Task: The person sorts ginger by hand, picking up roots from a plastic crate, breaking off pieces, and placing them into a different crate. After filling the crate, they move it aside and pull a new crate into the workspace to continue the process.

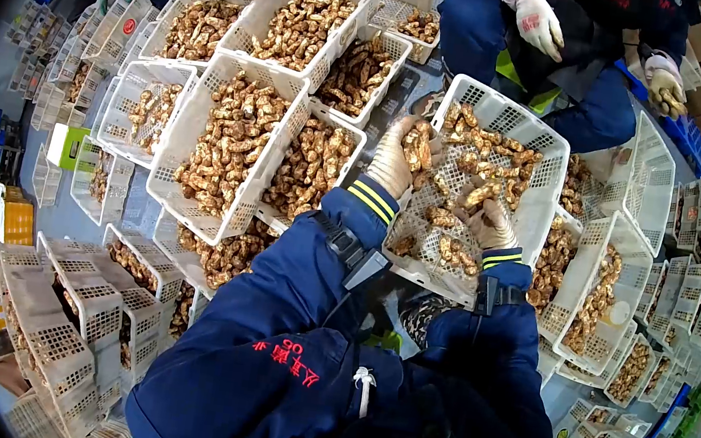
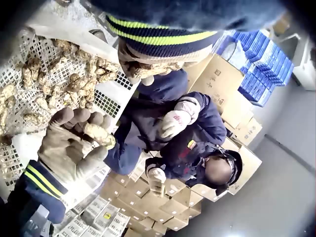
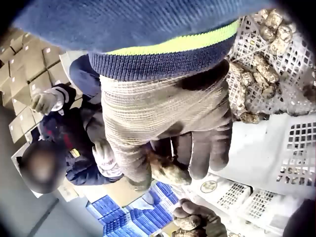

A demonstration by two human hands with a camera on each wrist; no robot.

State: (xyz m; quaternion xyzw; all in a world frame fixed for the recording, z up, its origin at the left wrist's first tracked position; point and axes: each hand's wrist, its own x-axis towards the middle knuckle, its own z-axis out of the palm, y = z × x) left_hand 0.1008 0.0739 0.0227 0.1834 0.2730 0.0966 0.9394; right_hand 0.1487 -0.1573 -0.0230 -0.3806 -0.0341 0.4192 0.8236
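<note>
In the head view my gloved left hand [image 1: 392,160] grips a few stubby brown-and-cream mushrooms [image 1: 418,146] at the left rim of a white perforated crate [image 1: 550,139]. My gloved right hand [image 1: 493,227] pinches a single mushroom [image 1: 485,194] over the same crate. More mushrooms [image 1: 457,254] lie scattered on the crate's mesh floor. From the right wrist, a pale mushroom [image 3: 170,173] shows between thumb and fingers, with the left hand's mushrooms [image 3: 188,223] lower down. The left wrist view shows the right hand's mushroom [image 2: 100,135] lying across its fingers.
Heaped crates of mushrooms [image 1: 231,144] stand at my left, and another tilted crate [image 1: 609,291] at my right. Across from me sits a person wearing white gloves [image 1: 539,23]. Stacked crates [image 1: 56,339] are at lower left; cardboard boxes [image 2: 217,81] line the back.
</note>
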